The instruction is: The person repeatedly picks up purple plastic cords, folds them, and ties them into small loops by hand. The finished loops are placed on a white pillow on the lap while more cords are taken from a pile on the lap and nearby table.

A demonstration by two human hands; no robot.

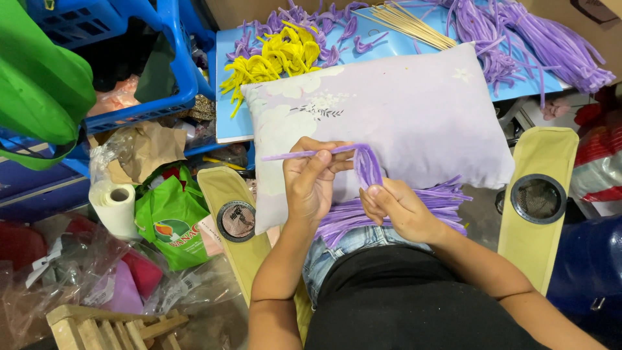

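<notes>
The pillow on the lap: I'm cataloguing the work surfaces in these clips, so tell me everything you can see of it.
The pillow is a soft rectangular cushion in pale lilac fabric, printed with faint white flowers and a dark leafy sprig. It lies flat and slightly askew across the person's lap, its far edge against the blue board. A pile of purple pipe cleaners rests on its near edge. The left hand and right hand work over it, holding a bent purple pipe cleaner bundle.
</notes>
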